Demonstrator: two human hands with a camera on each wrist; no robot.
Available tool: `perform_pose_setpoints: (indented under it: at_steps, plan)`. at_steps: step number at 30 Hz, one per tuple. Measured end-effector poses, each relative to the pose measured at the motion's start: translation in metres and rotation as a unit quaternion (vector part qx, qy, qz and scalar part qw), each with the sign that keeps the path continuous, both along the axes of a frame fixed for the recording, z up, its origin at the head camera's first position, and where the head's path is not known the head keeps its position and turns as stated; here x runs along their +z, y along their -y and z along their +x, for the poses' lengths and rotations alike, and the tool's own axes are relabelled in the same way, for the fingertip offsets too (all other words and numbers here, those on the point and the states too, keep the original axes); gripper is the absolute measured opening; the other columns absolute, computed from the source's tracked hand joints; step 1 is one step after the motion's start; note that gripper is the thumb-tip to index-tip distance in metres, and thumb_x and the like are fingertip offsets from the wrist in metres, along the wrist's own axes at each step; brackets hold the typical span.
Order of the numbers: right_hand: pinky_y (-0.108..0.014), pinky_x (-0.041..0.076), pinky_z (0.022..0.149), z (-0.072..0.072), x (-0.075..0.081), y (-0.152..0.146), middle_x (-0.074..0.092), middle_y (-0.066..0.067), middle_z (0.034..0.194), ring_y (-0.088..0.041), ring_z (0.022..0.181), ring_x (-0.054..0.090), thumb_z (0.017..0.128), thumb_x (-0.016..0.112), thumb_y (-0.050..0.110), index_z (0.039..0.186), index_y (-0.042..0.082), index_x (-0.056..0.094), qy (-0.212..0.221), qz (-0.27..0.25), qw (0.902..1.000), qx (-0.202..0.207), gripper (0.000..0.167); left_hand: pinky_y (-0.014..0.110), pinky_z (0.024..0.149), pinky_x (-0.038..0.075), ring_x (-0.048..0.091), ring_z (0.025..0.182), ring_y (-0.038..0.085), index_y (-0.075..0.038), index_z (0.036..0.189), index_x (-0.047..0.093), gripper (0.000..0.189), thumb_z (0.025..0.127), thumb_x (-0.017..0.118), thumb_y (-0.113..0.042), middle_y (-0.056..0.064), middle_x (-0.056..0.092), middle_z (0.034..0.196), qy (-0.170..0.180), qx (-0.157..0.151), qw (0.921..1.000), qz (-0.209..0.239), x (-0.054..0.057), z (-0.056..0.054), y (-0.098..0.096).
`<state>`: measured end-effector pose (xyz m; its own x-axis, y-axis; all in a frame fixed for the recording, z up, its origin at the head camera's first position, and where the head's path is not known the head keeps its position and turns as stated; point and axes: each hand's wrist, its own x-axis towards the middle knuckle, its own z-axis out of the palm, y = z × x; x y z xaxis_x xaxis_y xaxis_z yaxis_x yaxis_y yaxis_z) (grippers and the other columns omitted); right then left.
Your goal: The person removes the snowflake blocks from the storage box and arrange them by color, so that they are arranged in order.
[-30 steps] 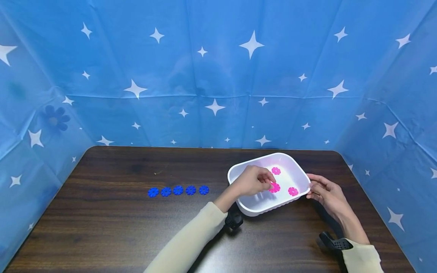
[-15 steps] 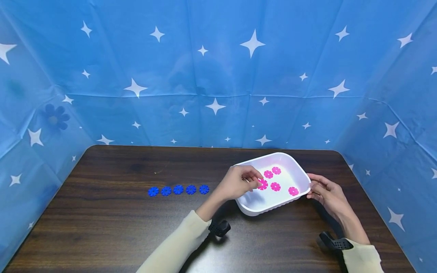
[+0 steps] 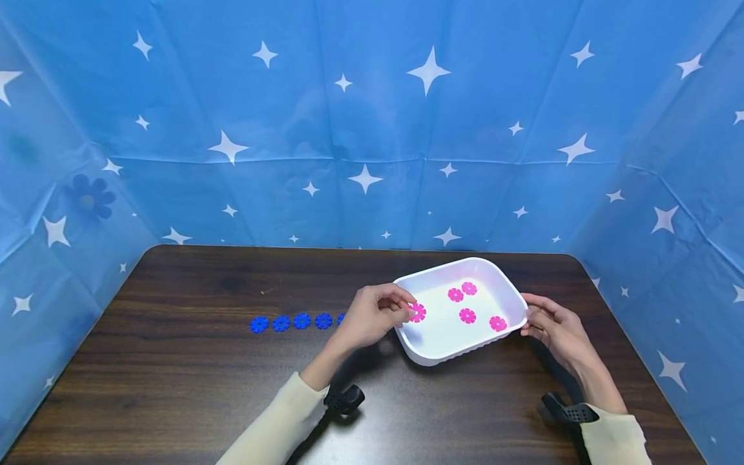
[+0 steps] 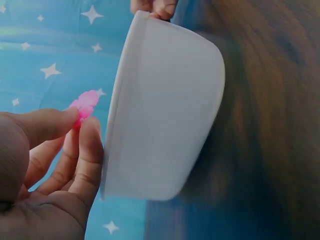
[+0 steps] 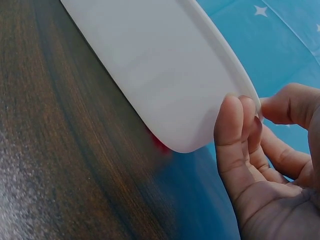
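In the head view, a white plastic tub [image 3: 436, 345] stands on the table, turned a little askew. Several flat pink notched flower-shaped discs lie inside, one pink disc [image 3: 467, 316] near the middle. My left hand [image 3: 372, 316] pinches another pink disc [image 3: 417, 312] between thumb and fingertips, above the tub's left rim; the left wrist view shows this held pink disc [image 4: 85, 107] edge-on, beside the tub wall [image 4: 160, 110]. At the tub's right end, my right hand [image 3: 555, 329] grips the rim. Thumb and fingers straddle that rim [image 5: 250, 85] in the right wrist view.
A row of several blue notched discs [image 3: 301, 321] lies left of the tub on the dark wooden table [image 3: 174, 387]; the left hand partly hides the rightmost one. A blue star-patterned cloth [image 3: 325, 129] stands behind and at both sides. A reddish patch shows beneath the tub in the right wrist view.
My left hand has moved left from inside the tub to its left rim, carrying a pink disc and uncovering others. The right hand and the tub have stayed in place.
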<state>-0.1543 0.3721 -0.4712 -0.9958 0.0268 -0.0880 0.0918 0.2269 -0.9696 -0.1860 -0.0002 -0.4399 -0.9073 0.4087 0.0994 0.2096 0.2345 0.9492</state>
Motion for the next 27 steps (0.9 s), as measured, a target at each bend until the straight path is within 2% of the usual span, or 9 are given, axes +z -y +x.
perform_pose_setpoints:
  at_steps: [6, 8, 13, 18, 23, 27]
  plan:
    - [-0.022, 0.060, 0.080, -0.001, -0.001, -0.001, 0.069, 0.008, 0.108, -0.008, 0.086, 0.067, 0.103, 0.063, 0.017, 0.147, -0.004, 0.044, -0.001, -0.012, 0.9999, 0.001, 0.052, 0.052, 0.076, 0.061, 0.068, 0.073, 0.015, -0.009, 0.104, 0.075, 0.014, 0.091, 0.072, -0.004, 0.009, 0.072, 0.087, 0.028, 0.012, 0.9991, 0.029, -0.008, 0.003, 0.020]
    - [-0.022, 0.060, 0.080, -0.001, -0.002, -0.001, 0.069, 0.008, 0.108, -0.008, 0.086, 0.067, 0.103, 0.062, 0.017, 0.147, -0.004, 0.044, 0.000, -0.011, 0.9999, 0.000, 0.052, 0.054, 0.077, 0.060, 0.070, 0.072, 0.016, -0.008, 0.105, 0.075, 0.014, 0.092, 0.071, -0.004, 0.012, 0.072, 0.088, 0.034, 0.015, 0.9987, 0.036, -0.011, 0.004, 0.028]
    - [-0.022, 0.060, 0.080, -0.001, -0.002, 0.000, 0.068, 0.008, 0.108, -0.008, 0.086, 0.067, 0.104, 0.061, 0.015, 0.148, -0.004, 0.044, 0.001, -0.003, 1.0000, -0.002, 0.051, 0.051, 0.078, 0.060, 0.071, 0.074, 0.018, -0.005, 0.107, 0.074, 0.014, 0.094, 0.070, -0.004, 0.017, 0.073, 0.091, 0.044, 0.027, 0.9979, 0.039, -0.020, 0.009, 0.046]
    - [-0.022, 0.060, 0.080, 0.000, -0.001, 0.001, 0.068, 0.007, 0.107, -0.008, 0.086, 0.066, 0.104, 0.061, 0.015, 0.148, -0.004, 0.044, 0.005, -0.001, 1.0000, -0.006, 0.051, 0.043, 0.074, 0.061, 0.071, 0.074, 0.017, -0.005, 0.108, 0.074, 0.015, 0.094, 0.070, -0.003, 0.015, 0.074, 0.091, 0.055, 0.034, 0.9977, 0.018, -0.028, 0.012, 0.063]
    - [-0.022, 0.060, 0.080, 0.000, 0.000, 0.001, 0.068, 0.008, 0.107, -0.008, 0.086, 0.067, 0.104, 0.061, 0.017, 0.148, -0.004, 0.043, 0.008, 0.002, 0.9999, -0.006, 0.052, 0.035, 0.064, 0.058, 0.070, 0.070, 0.017, -0.004, 0.107, 0.074, 0.014, 0.093, 0.070, -0.003, 0.012, 0.074, 0.088, 0.066, 0.044, 0.9968, -0.012, -0.035, 0.016, 0.079]
    - [-0.022, 0.060, 0.079, -0.001, 0.000, 0.001, 0.069, 0.008, 0.107, -0.008, 0.085, 0.067, 0.103, 0.062, 0.016, 0.147, -0.004, 0.043, 0.007, -0.007, 0.9999, -0.005, 0.052, 0.031, 0.060, 0.055, 0.068, 0.067, 0.018, -0.005, 0.103, 0.075, 0.013, 0.092, 0.069, -0.001, 0.008, 0.071, 0.084, 0.075, 0.065, 0.9937, -0.053, -0.039, 0.019, 0.088]
